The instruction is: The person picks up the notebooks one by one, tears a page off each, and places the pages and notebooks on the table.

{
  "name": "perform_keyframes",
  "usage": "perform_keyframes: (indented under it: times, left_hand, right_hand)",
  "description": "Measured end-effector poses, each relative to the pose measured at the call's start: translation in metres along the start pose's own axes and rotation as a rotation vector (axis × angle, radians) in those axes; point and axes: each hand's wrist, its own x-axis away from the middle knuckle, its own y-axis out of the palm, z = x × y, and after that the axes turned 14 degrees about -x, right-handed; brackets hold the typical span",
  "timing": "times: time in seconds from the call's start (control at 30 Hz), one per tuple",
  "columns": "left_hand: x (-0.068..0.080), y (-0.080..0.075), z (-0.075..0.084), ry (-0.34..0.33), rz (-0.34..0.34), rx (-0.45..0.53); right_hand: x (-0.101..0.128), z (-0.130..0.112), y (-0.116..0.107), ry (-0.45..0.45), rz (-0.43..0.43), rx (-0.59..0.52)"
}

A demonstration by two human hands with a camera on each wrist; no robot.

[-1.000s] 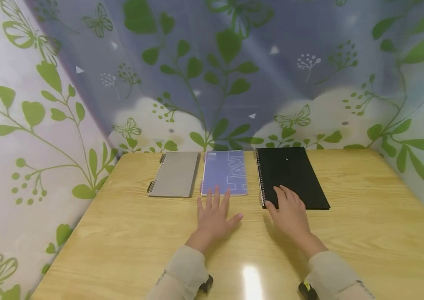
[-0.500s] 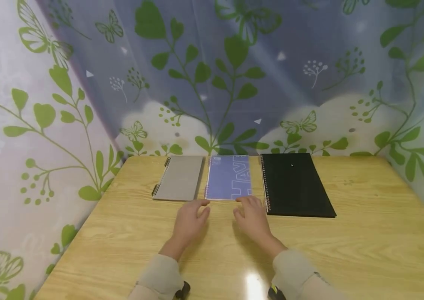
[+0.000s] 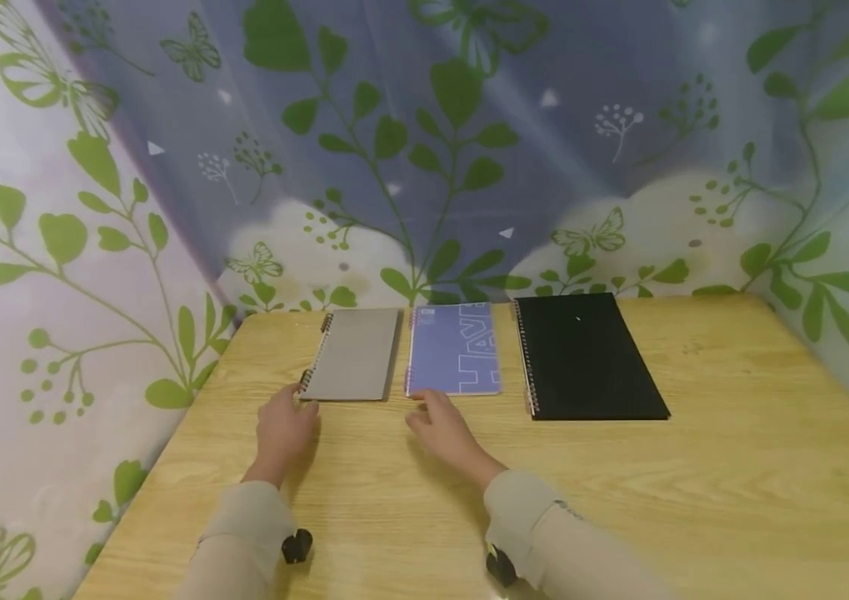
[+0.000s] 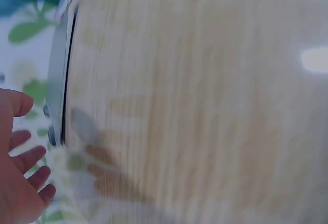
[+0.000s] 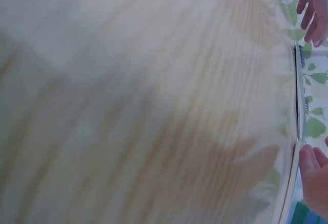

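Note:
Three spiral notebooks lie in a row at the back of the table. Leftmost is a grey notebook (image 3: 352, 354), then a blue-purple notebook (image 3: 442, 354) with outlined lettering, and a larger black notebook (image 3: 589, 358) at right. My left hand (image 3: 283, 429) is at the grey notebook's near left corner, by its rings. In the left wrist view, that hand (image 4: 20, 172) has loosely bent, spread fingers with nothing between them. My right hand (image 3: 450, 433) is by the near left corner of the blue-purple notebook, fingertips right at its edge. The right wrist view shows both hands holding nothing.
The wood-grain table (image 3: 724, 467) spreads out in front of and beside the notebooks. A patterned curtain (image 3: 424, 167) with green leaves and butterflies hangs right behind its far edge. More of this fabric runs along both sides.
The left hand first drew back from the blue-purple notebook, then went left to the grey one's corner. The right hand left the black notebook and moved left. The notebooks stay in place.

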Motion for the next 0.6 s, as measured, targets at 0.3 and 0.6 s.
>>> perform_keyframes:
  times: [0.3, 0.6]
  left_hand:
    - [-0.027, -0.005, -0.013, -0.09, -0.21, 0.165]
    - [-0.041, 0.0, 0.0, -0.076, -0.187, 0.165]
  right_hand:
    - [-0.027, -0.011, 0.027, 0.127, -0.007, -0.244]
    - [-0.043, -0.019, 0.053, 0.301, 0.191, -0.421]
